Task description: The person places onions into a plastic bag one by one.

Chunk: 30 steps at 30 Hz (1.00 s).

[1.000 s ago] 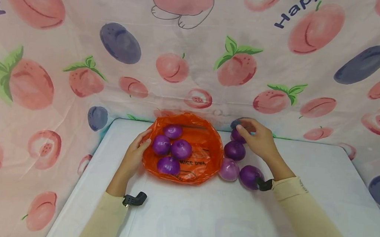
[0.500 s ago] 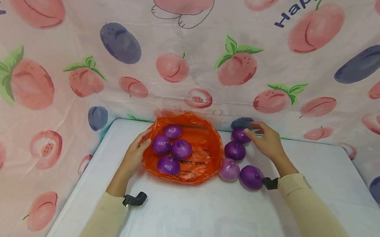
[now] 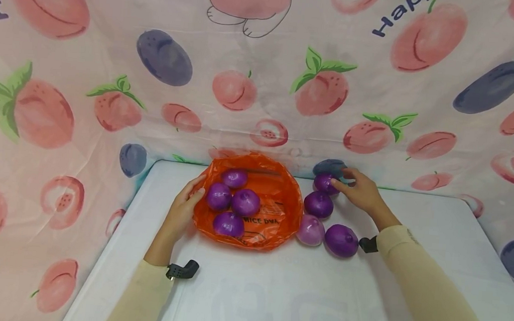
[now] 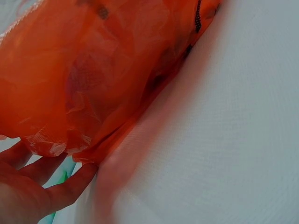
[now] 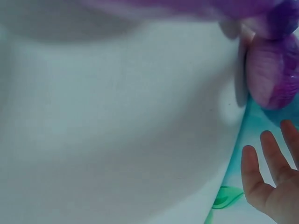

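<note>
An orange plastic bag [image 3: 279, 192] with dark lettering stands with its mouth spread wide. Several purple onions [image 3: 245, 203] lie inside, mostly towards its left. My left hand [image 3: 182, 207] holds the bag's left rim; in the left wrist view its fingers [image 4: 70, 189] meet the orange film. My right hand [image 3: 364, 191] is at the far onion [image 3: 322, 182] of a loose group right of the bag. Its thumb overlaps that onion in the head view. Its visible fingers [image 5: 275, 161] stand spread and apart from an onion [image 5: 266, 70] in the right wrist view.
Nearer in the group are a dark onion [image 3: 318, 204], a paler one [image 3: 311, 230] against the bag's right side, and a large one [image 3: 341, 240]. All lie on a white table [image 3: 264, 297]. A fruit-printed cloth [image 3: 262, 95] hangs behind the table.
My right hand has drawn back slightly to the right, uncovering more of the far onion and of the large near one. My left hand, the bag and the onions keep their places.
</note>
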Tool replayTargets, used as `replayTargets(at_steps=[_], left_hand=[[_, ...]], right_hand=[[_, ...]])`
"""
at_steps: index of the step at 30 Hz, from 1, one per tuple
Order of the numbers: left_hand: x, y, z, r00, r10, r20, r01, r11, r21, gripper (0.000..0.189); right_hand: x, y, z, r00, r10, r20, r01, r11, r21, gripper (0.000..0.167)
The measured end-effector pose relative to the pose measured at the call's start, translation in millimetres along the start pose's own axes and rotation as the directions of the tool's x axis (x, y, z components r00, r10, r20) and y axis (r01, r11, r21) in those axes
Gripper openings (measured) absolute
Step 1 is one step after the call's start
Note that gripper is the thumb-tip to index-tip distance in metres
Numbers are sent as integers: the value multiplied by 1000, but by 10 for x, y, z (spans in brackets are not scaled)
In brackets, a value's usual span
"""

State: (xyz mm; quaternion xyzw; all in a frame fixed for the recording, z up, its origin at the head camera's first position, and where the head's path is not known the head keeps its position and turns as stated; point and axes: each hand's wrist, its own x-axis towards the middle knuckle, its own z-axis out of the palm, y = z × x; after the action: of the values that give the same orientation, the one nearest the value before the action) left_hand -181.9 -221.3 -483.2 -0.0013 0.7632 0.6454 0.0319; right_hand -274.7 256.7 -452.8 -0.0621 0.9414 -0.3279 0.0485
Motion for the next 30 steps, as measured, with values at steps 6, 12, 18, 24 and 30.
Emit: replayTargets(at_steps=[6, 12, 18, 24, 30], left_hand=[[6, -7, -2, 1000, 2, -2, -2, 1000, -8, 50], [3, 5, 1, 1000, 8, -3, -8, 1000, -15, 51], [9, 6, 4, 1000, 15, -3, -15, 1000, -18, 50], [11, 2, -7, 1000, 18, -7, -18, 1000, -12, 49], [16, -5, -17, 1000, 25, -8, -25, 999, -36, 49]], right_hand=[[61, 59, 21, 995, 70, 72, -71, 997, 9, 87], [109, 110, 54, 987, 96, 129, -95, 995, -13, 94], [126, 125, 102, 983, 98, 153, -97, 995, -9, 93], [153, 125, 140, 983, 89, 160, -83, 996, -42, 91], [147, 111, 140, 983, 80, 168, -75, 997, -37, 89]])
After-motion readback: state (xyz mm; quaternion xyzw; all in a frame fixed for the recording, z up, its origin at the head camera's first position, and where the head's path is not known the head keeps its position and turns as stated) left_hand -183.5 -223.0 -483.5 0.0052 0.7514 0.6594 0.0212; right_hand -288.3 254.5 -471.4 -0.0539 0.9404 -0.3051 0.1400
